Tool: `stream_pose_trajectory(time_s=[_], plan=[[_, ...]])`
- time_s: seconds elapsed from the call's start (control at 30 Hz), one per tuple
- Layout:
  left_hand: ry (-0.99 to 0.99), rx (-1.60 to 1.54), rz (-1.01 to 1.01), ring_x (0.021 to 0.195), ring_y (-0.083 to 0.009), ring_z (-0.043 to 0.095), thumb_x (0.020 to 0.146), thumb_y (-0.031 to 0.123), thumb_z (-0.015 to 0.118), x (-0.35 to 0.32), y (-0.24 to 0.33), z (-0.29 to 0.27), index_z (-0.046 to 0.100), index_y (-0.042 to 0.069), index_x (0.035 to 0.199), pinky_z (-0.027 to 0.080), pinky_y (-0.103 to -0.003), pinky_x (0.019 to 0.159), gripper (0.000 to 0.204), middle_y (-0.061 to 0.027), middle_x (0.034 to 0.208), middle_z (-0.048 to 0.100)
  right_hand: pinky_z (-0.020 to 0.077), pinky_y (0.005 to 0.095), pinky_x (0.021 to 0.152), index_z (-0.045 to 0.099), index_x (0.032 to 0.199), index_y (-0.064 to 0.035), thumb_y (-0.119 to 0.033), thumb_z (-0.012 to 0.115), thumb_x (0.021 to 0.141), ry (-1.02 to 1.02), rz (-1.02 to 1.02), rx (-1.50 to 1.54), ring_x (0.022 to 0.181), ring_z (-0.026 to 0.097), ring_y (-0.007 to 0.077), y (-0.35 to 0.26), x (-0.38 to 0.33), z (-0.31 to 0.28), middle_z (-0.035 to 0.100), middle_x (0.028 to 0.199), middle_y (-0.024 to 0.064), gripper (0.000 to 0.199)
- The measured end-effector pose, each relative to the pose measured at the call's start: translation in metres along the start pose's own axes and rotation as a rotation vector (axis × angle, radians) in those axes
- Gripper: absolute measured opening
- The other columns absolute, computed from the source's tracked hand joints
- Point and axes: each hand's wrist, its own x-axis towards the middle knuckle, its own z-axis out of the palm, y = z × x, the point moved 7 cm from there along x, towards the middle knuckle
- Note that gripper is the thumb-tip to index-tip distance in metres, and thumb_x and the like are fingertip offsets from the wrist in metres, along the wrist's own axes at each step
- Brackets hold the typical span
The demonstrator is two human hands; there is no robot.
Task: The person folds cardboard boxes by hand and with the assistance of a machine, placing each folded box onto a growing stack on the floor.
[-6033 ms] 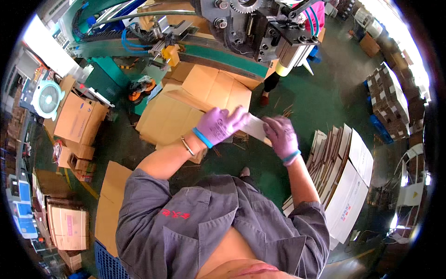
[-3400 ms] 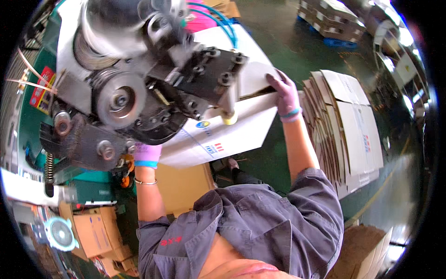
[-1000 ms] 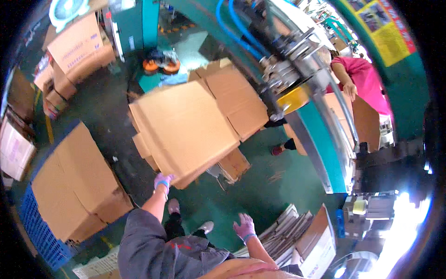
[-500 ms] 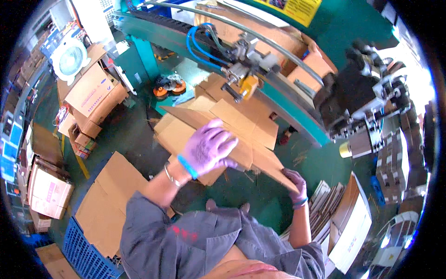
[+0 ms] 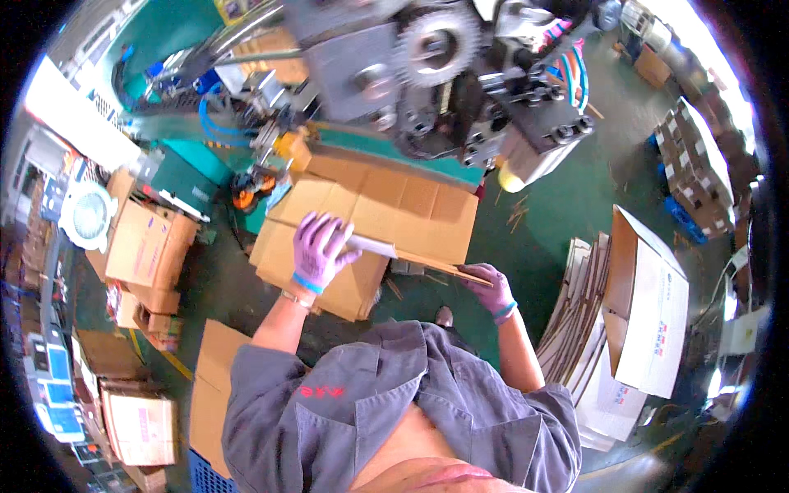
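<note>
Between my hands a folded flat cardboard box stands nearly edge-on, so only a thin strip of it shows. My left hand, in a purple glove, grips its left end with the thumb below and the fingers above. The gloved right hand pinches the right end, lower and nearer to me. Just beyond lies a flattened brown carton on a stack of similar sheets, partly hidden by the held piece and my left hand.
A machine head with a toothed gear hangs over the far side, close above the carton. Flattened cartons and an open white box stand at right. A fan and boxes are at left, a blue crate lower left.
The held cardboard has gone from a broad tilted face to nearly edge-on. My left hand has moved left, and the right hand has risen and moved left. The whole view has swung right.
</note>
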Motion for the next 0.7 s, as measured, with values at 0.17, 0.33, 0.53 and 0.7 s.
stream_pose_trajectory(time_s=[0.17,0.33,0.53,0.7], plan=[[-0.38,0.107,0.106,0.107,-0.0235,0.05,0.068,0.046,0.068,0.018,0.01,0.044,0.058,0.016,0.118,0.036,-0.048,0.101,0.059,-0.0024,0.109,0.057,0.0466,0.0371,0.091,0.069,0.102,-0.006,-0.014,0.072,0.07,0.093,-0.184,0.043,0.102,0.06,0.0294,-0.009,-0.002,-0.045,0.065,0.107,0.012,0.033],[-0.089,0.249,0.04,0.104,-0.0221,0.051,0.061,0.056,0.069,0.127,0.07,0.002,0.06,0.019,0.116,0.037,-0.047,0.093,0.067,-0.001,0.107,0.057,0.0496,0.0361,0.078,0.068,0.09,0.0008,-0.023,0.069,0.075,0.263,-0.235,0.554,0.089,0.062,0.0284,-0.013,-0.009,-0.169,0.065,0.095,0.0181,0.028],[-0.038,0.205,-0.133,0.11,-0.0272,0.049,0.07,0.054,0.066,0.159,0.045,0.029,0.06,0.014,0.116,0.035,-0.049,0.096,0.061,-0.0065,0.116,0.057,0.0456,0.0327,0.066,0.059,0.114,0.0005,-0.063,0.022,0.093,0.318,-0.19,1.285,0.065,0.057,0.0211,0.002,0.048,-0.227,0.063,0.075,0.0126,0.077],[-0.154,0.152,-0.18,0.111,-0.0291,0.049,0.072,0.049,0.065,0.157,0.028,0.036,0.059,0.012,0.117,0.035,-0.049,0.098,0.057,-0.0086,0.118,0.057,0.0519,0.0323,0.072,0.047,0.125,0.0024,-0.063,0.039,0.089,0.507,0.024,1.023,0.087,0.061,0.0194,-0.007,0.129,-0.297,0.063,0.098,0.0123,0.075]])
